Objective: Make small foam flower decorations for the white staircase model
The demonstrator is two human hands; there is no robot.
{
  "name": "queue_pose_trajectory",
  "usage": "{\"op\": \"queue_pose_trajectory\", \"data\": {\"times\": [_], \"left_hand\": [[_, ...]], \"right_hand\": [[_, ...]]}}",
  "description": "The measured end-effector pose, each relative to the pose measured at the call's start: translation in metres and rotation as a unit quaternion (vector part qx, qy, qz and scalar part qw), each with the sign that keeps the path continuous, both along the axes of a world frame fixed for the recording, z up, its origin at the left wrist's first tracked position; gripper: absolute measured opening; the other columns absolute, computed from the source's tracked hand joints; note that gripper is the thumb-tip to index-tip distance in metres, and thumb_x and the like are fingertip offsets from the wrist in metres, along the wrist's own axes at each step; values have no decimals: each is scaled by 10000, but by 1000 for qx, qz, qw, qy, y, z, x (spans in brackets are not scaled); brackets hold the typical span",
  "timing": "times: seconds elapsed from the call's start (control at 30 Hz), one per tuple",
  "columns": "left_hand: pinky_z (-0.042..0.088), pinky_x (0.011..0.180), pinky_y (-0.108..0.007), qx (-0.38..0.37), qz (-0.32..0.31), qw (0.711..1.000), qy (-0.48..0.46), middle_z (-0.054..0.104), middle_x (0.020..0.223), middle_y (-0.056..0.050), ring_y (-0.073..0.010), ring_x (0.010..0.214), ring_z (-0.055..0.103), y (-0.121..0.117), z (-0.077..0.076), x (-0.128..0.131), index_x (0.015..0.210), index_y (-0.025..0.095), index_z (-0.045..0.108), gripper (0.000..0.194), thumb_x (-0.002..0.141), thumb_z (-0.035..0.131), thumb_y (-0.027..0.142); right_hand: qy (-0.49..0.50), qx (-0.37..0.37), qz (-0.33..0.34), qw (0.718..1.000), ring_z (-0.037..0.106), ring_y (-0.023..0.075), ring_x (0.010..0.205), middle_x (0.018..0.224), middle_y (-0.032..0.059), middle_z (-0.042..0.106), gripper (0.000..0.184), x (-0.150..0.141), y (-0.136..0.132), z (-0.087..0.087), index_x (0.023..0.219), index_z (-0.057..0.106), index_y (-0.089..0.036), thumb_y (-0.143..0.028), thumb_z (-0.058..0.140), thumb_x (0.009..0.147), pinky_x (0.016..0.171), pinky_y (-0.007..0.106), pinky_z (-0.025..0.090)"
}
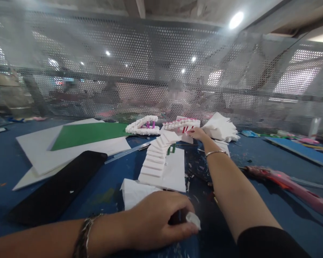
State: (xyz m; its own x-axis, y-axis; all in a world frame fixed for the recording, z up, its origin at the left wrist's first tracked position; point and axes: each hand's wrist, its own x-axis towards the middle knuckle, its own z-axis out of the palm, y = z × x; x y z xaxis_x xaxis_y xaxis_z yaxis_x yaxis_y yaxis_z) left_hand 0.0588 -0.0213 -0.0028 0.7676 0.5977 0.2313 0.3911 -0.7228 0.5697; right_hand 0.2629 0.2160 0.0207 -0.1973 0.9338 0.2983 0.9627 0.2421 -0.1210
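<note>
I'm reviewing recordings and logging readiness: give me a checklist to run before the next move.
1. Left hand grips the small crumpled white scrap: ok, thumb and fingers pinch it.
2. Right hand firmly holds the white model with pink edging and red strips: cannot tell; fingertips are at it.
3. Green posts under the white stepped staircase: ok, visible.
4. Pink tool with metal tip away from right forearm: cannot tell; tip appears close.
5. Blue tabletop free of loose bits: not ok.
</note>
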Motion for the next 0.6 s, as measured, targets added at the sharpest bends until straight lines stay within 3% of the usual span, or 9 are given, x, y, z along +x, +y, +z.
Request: {"op": "queue_pose_trajectory", "data": {"times": [0.2, 0.6], "left_hand": [[334, 507, -174, -8, 2, 1000, -5, 539, 667, 19, -85, 553, 447, 1, -2, 0, 825, 168, 528, 154, 805, 469, 309], [342, 515, -183, -23, 1, 1000, -6, 551, 695, 8, -92, 569, 454, 1, -2, 0, 824, 169, 520, 154, 803, 464, 312]], "right_hand": [[-8, -54, -42, 998, 541, 182, 887, 1080, 53, 522, 253, 2, -3, 0, 1051, 512, -157, -275, 467, 831, 726, 352, 461], [-13, -36, -113, 993, 540, 178, 896, 1076, 60, 520, 258, -11, 3, 1, 1063, 499, -160, -270, 469, 832, 736, 358, 457]]}}
